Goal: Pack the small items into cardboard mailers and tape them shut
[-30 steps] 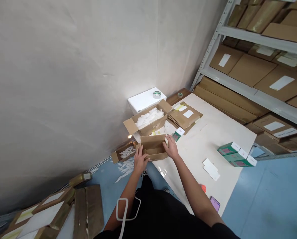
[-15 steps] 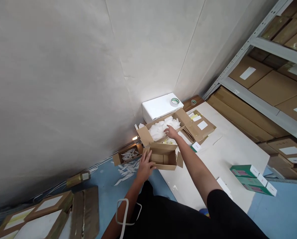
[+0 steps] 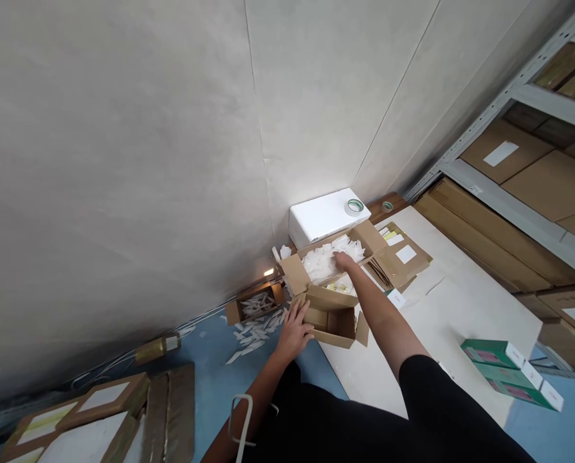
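My left hand (image 3: 294, 331) grips the left end of a small open cardboard box (image 3: 334, 339), fingers over its edge and thumb along the near side. The inside of this box shows bare brown cardboard. Behind it stands a larger open carton (image 3: 294, 274) filled with white packets (image 3: 319, 262). My right hand (image 3: 344, 261) reaches down into these packets with its fingers curled. Its fingertips are partly hidden, and what they pinch cannot be made out.
A white box (image 3: 323, 215) carrying a tape roll (image 3: 354, 206) stands against the wall. Flattened cardboard (image 3: 415, 260) and green boxes (image 3: 512, 373) lie on the white table (image 3: 442, 315). White strips (image 3: 256, 334) litter the floor beside another open carton (image 3: 234, 313). Shelves (image 3: 485, 183) of cartons stand right.
My right hand has dipped deeper into the white packets, its fingers now curled rather than pointing. My left hand stays on the small box. The whole view has shifted slightly.
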`<state>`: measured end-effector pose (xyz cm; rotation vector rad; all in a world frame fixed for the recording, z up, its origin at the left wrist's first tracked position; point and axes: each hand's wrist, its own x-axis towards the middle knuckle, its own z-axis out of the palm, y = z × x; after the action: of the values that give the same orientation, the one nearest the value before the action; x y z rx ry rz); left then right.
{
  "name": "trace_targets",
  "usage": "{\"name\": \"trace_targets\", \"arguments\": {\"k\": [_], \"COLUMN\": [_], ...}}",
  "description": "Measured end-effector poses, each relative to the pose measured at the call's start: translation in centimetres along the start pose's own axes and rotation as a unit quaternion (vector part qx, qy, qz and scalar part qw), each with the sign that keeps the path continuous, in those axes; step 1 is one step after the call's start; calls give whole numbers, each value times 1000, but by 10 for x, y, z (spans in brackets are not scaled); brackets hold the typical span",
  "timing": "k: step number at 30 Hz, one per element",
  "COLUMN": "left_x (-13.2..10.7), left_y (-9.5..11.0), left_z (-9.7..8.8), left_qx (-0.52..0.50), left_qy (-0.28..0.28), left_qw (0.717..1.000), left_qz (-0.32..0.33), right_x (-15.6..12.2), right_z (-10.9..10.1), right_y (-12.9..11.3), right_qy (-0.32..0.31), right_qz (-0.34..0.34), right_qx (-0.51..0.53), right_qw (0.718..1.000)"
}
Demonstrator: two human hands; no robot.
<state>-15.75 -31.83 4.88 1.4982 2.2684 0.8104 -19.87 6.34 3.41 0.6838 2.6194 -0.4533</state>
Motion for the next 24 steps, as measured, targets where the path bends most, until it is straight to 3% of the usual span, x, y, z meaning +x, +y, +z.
{"name": "trace_targets", "arguments": {"k": [6, 13, 19, 21, 24], "left_x": [1, 6, 13, 16, 23], "left_y": [4, 29, 54, 62, 78], "left_z": [4, 18, 35, 41, 52], "left_qx": [11, 59, 76, 75, 72], "left_qy": [12, 45, 39, 47, 59], "left_qw": [1000, 997, 996, 996, 996], "left_qz": [-9, -15, -9, -4, 16], "right_x": [-31, -94, -209, -255, -314], "right_z": [-3, -16, -26, -14, 25], "right_y": [13, 11, 13, 19, 30], "right_qy": [137, 311, 379, 398, 418], "right_qz": [-99, -196, -251, -240, -206], "right_qx": [99, 280, 279, 277, 288], "right_qw": [981, 887, 846, 841, 836]}}
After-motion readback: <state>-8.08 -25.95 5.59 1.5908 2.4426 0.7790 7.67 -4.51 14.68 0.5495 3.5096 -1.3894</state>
